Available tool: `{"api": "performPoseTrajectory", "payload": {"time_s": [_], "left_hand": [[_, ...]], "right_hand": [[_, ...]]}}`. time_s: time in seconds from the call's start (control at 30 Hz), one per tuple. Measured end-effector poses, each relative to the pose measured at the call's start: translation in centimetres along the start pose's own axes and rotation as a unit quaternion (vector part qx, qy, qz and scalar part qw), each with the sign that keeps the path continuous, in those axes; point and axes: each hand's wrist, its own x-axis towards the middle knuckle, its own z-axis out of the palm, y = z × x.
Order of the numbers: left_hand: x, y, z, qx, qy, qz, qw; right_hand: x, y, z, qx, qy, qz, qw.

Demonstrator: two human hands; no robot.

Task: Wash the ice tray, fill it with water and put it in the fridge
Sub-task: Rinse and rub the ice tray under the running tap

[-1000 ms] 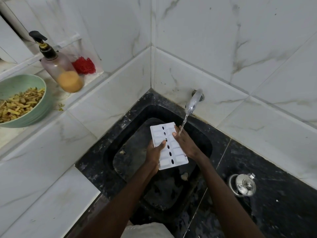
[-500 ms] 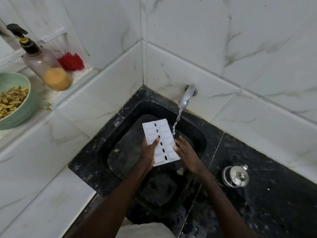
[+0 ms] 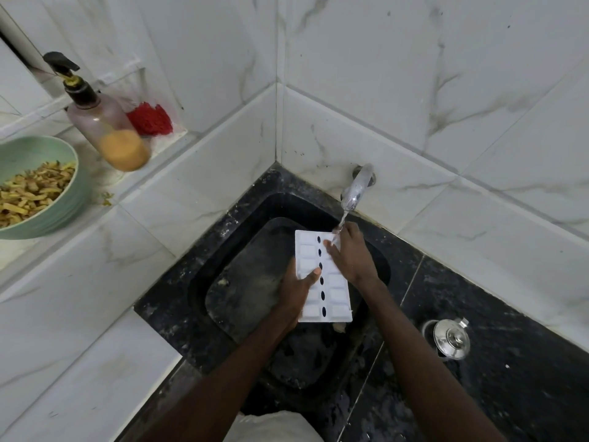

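Observation:
The white ice tray [image 3: 338, 295] is held over the black sink [image 3: 223, 237], its underside with a row of dark oval holes facing up. My left hand [image 3: 294, 290] grips its left edge, thumb on top. My right hand [image 3: 349, 253] lies flat on the tray's far right part, fingers spread, under the thin stream of water from the chrome tap [image 3: 357, 188]. Water runs onto my right hand and the tray's far corner.
A soap pump bottle [image 3: 105, 129] with orange liquid, a red scrubber [image 3: 149, 119] and a green bowl of food scraps [image 3: 35, 189] stand on the white ledge at left. A steel lidded pot [image 3: 451, 338] sits on the black counter at right. Tiled walls close the corner.
My right hand has moved from beside the tray's near right edge up onto its far part under the stream. The tray has turned a little straighter in my left hand.

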Motion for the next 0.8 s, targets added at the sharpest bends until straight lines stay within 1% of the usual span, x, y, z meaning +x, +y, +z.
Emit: {"api": "performPoseTrajectory", "payload": {"time_s": [0.13, 0.2, 0.23, 0.27, 0.37, 0.43, 0.5, 0.6, 0.67, 0.8], "left_hand": [[0.1, -0.6, 0.2, 0.021, 0.001, -0.002, 1.0], [0.1, -0.8, 0.5, 0.026, 0.003, -0.001, 1.0], [0.1, -0.8, 0.7, 0.024, 0.007, 0.0, 1.0], [0.1, -0.9, 0.9, 0.024, 0.013, 0.004, 1.0], [0.5, -0.7, 0.9, 0.039, 0.032, 0.023, 0.998], [0.8, -0.5, 0.4, 0.038, 0.039, 0.024, 0.998], [1.3, 0.0, -0.5, 0.024, 0.051, 0.023, 0.998], [1.8, 0.1, -1.2, 0.019, 0.05, 0.021, 0.998], [1.6, 0.2, -0.6, 0.028, 0.033, 0.016, 0.999], [0.6, -0.6, 1.8, 0.026, 0.004, -0.015, 1.0]], "right_hand": [[0.2, -0.6, 0.4, -0.018, 0.005, 0.003, 1.0], [0.1, -1.1, 0.7, -0.035, 0.005, -0.013, 0.999], [0.0, -1.3, 0.8, -0.063, 0.002, -0.03, 0.998], [-0.1, -1.5, 1.1, -0.097, -0.007, -0.048, 0.994], [-1.3, -1.4, 2.3, -0.172, -0.068, -0.089, 0.979], [-2.4, -1.3, 2.9, -0.17, -0.089, -0.095, 0.977], [-3.4, -1.1, 3.5, -0.159, -0.093, -0.113, 0.976], [-4.0, -0.7, 3.4, -0.195, -0.093, -0.146, 0.966], [-3.1, -0.5, 2.8, -0.215, -0.086, -0.129, 0.964], [-0.2, -0.6, 0.7, -0.239, -0.076, -0.06, 0.966]]}}
